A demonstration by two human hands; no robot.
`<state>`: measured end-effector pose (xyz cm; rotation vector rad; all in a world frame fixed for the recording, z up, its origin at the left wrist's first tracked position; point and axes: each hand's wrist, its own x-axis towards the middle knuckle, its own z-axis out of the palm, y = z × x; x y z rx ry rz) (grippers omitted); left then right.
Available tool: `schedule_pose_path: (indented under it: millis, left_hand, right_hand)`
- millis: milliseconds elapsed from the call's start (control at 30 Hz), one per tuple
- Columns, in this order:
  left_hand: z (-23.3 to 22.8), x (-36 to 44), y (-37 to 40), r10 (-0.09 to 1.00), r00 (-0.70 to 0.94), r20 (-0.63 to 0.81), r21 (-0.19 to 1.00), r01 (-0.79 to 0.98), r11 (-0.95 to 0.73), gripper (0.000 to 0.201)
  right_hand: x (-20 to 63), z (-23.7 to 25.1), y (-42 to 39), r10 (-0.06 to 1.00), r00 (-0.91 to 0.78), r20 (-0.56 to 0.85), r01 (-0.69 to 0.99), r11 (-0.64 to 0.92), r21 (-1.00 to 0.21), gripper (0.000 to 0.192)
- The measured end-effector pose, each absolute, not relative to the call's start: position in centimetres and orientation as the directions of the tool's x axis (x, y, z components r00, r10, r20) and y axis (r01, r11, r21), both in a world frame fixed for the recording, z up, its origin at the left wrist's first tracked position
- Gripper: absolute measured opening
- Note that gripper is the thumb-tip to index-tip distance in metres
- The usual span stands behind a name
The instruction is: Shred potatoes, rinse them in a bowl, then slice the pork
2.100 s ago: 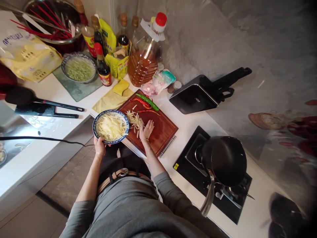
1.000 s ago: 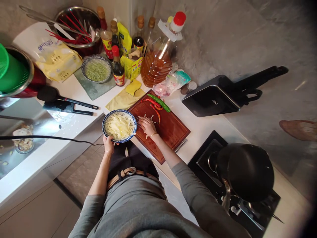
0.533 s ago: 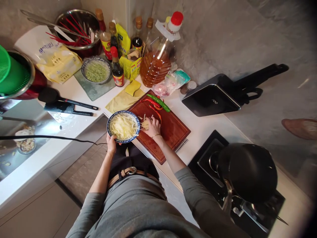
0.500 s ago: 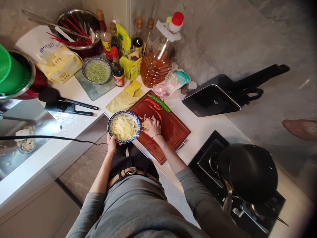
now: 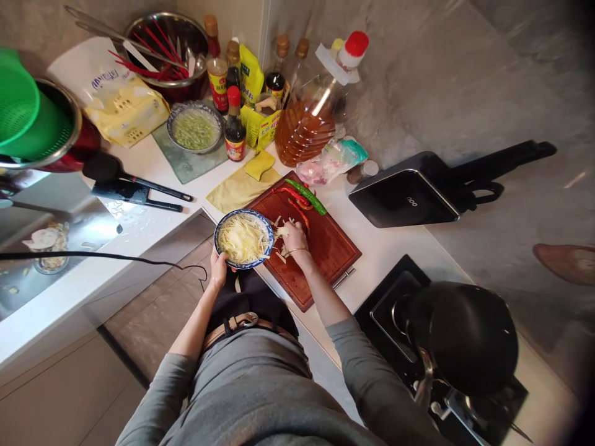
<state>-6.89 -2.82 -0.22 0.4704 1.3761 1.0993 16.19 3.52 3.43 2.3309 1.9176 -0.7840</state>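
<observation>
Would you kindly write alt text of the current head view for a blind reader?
The person's left hand holds a bowl of pale shreds by a brown cutting board, where the right hand touches more shreds near red and green peppers.

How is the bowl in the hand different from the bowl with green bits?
The held bowl has pale strips piled in it, while the back bowl has green bits. The left hand grips the held bowl, but the back bowl rests on a greenish board. The held bowl's rim is brighter blue; the back bowl's looks greyer. Both are round.
</observation>
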Motion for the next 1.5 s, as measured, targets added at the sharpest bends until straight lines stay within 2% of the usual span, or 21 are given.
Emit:
schedule_pose_path:
  millis: [167,267,367,467,533,600,667,733,867,967,1033,1133,1300,1367,1433,1500]
  left_hand:
    - [-0.1,-6.3,-2.8,0.847,-0.123,-0.517,0.829,-0.320,0.459,0.044]
    - [-0.1,-6.1,-3.0,0.851,-0.108,-0.514,0.828,-0.321,0.459,0.041]
    - [-0.1,-6.2,-3.1,0.857,-0.111,-0.504,0.831,-0.332,0.446,0.041]
    - [0.2,-6.8,-3.2,0.855,-0.141,-0.499,0.833,-0.351,0.428,0.041]
    - [0.3,-7.2,-3.1,0.844,-0.167,-0.510,0.826,-0.368,0.427,0.040]
    - [0.4,-7.7,-3.0,0.826,-0.200,-0.527,0.817,-0.385,0.429,0.040]
    - [0.4,-8.2,-2.9,0.809,-0.236,-0.538,0.814,-0.395,0.426,0.039]
    - [0.4,-8.6,-2.8,0.793,-0.281,-0.540,0.816,-0.405,0.413,0.037]
    - [0.8,-9.6,-2.6,0.765,-0.371,-0.527,0.829,-0.423,0.366,0.032]
    - [1.3,-10.2,-2.5,0.759,-0.415,-0.501,0.845,-0.425,0.326,0.033]
    - [1.6,-10.6,-2.3,0.749,-0.448,-0.488,0.854,-0.422,0.305,0.035]
    - [1.9,-11.0,-2.2,0.731,-0.489,-0.475,0.863,-0.420,0.280,0.036]
    - [1.5,-11.1,-2.5,0.735,-0.485,-0.475,0.863,-0.421,0.280,0.036]
    - [1.3,-10.9,-2.5,0.744,-0.456,-0.489,0.854,-0.423,0.302,0.035]
    - [1.2,-10.6,-2.5,0.751,-0.424,-0.507,0.841,-0.436,0.321,0.036]
    - [1.1,-10.2,-2.4,0.757,-0.399,-0.517,0.830,-0.451,0.328,0.037]
  right_hand:
    - [13.7,6.3,3.0,0.985,0.017,-0.173,0.849,-0.106,-0.518,0.029]
    - [9.9,7.1,2.2,0.974,-0.104,-0.201,0.824,-0.029,-0.565,0.037]
    - [7.0,7.2,0.9,0.959,-0.151,-0.240,0.833,-0.008,-0.554,0.044]
    - [6.8,7.1,-0.2,0.970,-0.180,-0.164,0.771,0.036,-0.635,0.057]
    - [8.0,6.9,-0.6,0.982,-0.172,-0.077,0.698,0.066,-0.713,0.051]
    - [10.2,6.2,-0.6,0.996,-0.091,-0.021,0.657,0.045,-0.752,0.044]
    - [12.6,5.1,-0.2,0.998,0.054,-0.020,0.678,-0.051,-0.733,0.043]
    - [14.7,3.5,0.5,0.989,0.132,-0.065,0.737,-0.142,-0.660,0.044]
    - [15.8,0.3,1.8,0.985,0.116,-0.124,0.863,-0.162,-0.478,0.063]
    - [14.2,-1.1,2.5,0.992,-0.002,-0.128,0.892,-0.056,-0.448,0.070]
    - [13.1,-1.5,2.9,0.991,-0.095,-0.098,0.890,0.041,-0.455,0.061]
    - [12.5,-1.8,2.9,0.986,-0.154,-0.066,0.879,0.106,-0.464,0.041]
    - [15.1,-1.7,0.3,0.964,-0.241,-0.110,0.863,0.161,-0.479,0.040]
    - [16.4,-1.0,-1.6,0.971,-0.203,-0.128,0.879,0.123,-0.461,0.038]
    - [17.5,-0.1,-3.3,0.989,-0.080,-0.127,0.909,0.020,-0.415,0.039]
    - [18.1,0.9,-4.3,0.983,0.060,-0.171,0.928,-0.118,-0.353,0.069]
